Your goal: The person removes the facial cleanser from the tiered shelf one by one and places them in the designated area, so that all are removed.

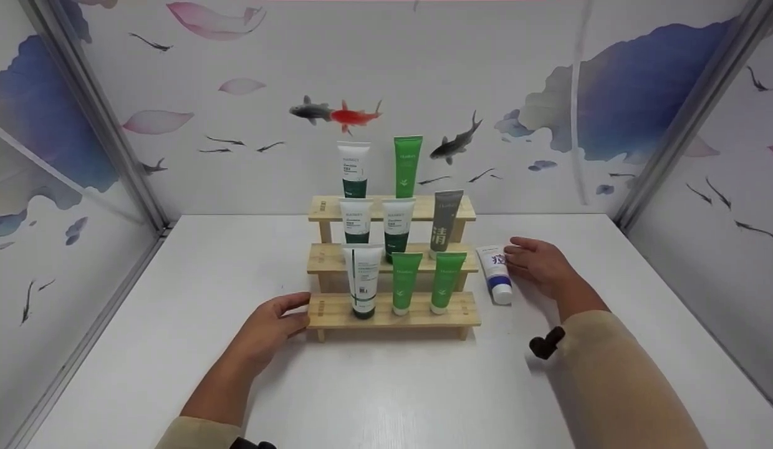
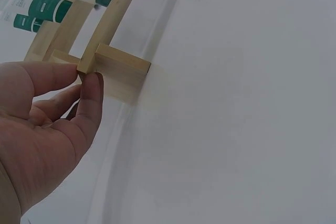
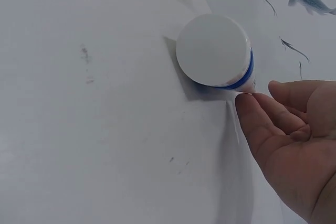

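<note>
A three-tier wooden display rack (image 1: 327, 317) holds several squeeze tubes. My left hand (image 1: 268, 327) pinches the left end of its lowest shelf; in the left wrist view the thumb lies on one face of the board (image 2: 113, 17) and the fingertips on the other. To the right of the rack, a white tube with a blue band (image 1: 495, 271) lies on the table, its cap toward me. My right hand (image 1: 539, 265) is at the tube's right side. In the right wrist view its fingertips (image 3: 245, 100) are right at the tube (image 3: 212, 51), with the thumb apart from it.
White-and-green tubes (image 1: 355, 221) stand on the upper shelves, with a green tube (image 1: 408, 163) on top and a grey tube (image 1: 446, 218) in the middle. The lowest shelf bears a white tube (image 1: 363, 274) and two green tubes (image 1: 406, 280). A fish-painted wall (image 1: 486, 56) rises behind.
</note>
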Motion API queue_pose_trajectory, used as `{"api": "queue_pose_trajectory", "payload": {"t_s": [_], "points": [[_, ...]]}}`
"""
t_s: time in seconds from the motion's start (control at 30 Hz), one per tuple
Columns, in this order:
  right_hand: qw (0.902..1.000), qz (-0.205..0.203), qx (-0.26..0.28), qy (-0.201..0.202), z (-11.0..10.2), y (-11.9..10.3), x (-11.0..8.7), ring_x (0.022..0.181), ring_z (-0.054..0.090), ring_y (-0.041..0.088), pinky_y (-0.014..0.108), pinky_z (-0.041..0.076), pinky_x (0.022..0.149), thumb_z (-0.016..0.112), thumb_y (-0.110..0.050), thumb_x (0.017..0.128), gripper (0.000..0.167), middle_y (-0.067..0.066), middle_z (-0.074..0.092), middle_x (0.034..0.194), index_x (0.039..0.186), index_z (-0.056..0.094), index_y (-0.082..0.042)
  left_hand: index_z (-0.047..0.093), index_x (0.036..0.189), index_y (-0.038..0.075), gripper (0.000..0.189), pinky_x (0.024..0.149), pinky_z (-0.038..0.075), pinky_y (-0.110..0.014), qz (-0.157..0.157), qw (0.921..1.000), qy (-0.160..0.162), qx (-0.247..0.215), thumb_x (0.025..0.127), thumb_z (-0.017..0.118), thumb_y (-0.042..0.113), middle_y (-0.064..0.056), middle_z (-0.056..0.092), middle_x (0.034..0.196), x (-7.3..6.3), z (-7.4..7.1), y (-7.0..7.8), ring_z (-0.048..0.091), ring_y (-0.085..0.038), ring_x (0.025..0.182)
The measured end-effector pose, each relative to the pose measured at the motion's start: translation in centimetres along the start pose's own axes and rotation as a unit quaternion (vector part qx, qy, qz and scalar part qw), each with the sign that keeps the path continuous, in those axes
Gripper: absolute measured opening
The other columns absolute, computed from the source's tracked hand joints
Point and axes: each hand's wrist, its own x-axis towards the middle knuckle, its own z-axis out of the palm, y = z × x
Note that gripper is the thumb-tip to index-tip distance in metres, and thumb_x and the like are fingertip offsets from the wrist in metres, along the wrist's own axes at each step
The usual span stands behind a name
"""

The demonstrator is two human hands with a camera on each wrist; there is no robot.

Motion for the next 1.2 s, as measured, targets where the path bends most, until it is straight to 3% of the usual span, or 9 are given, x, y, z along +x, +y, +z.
{"api": "queue_pose_trajectory", "payload": {"t_s": [0.27, 0.73, 1.2], "points": [[1.0000, 0.002, 0.005, 0.001, 0.0, 0.3, -0.2, 0.158, 0.045, 0.026, 0.040, 0.041, 0.126, 0.058, -0.020, 0.112, 0.064, 0.009, 0.045, 0.170, 0.170, 0.031, -0.018, 0.055, 0.156, 0.009, 0.050, 0.116, 0.053, -0.045, 0.005, 1.0000, 0.003, -0.002, 0.106, 0.061, 0.012, -0.015, 0.056, 0.160, -0.2, 0.1, 0.0, 0.066, -0.026, 0.135], [1.0000, -0.009, 0.000, -0.003, -0.4, -0.2, -1.1, 0.158, 0.045, 0.026, 0.039, 0.043, 0.125, 0.058, -0.022, 0.112, 0.067, 0.009, 0.041, 0.173, 0.171, 0.027, -0.017, 0.055, 0.156, 0.011, 0.050, 0.116, 0.052, -0.045, 0.005, 1.0000, 0.005, 0.006, 0.106, 0.061, 0.014, -0.014, 0.051, 0.164, -0.1, 0.1, 0.0, 0.065, -0.026, 0.137], [0.9969, -0.075, -0.021, 0.011, -1.0, -2.7, -3.5, 0.156, 0.048, 0.028, 0.039, 0.045, 0.123, 0.058, -0.028, 0.112, 0.067, 0.010, 0.043, 0.172, 0.171, 0.028, -0.018, 0.055, 0.155, 0.008, 0.051, 0.111, 0.056, -0.039, 0.002, 0.9999, 0.010, -0.009, 0.105, 0.061, 0.009, -0.015, 0.052, 0.164, 0.2, 0.3, -0.1, 0.067, -0.024, 0.133]]}}
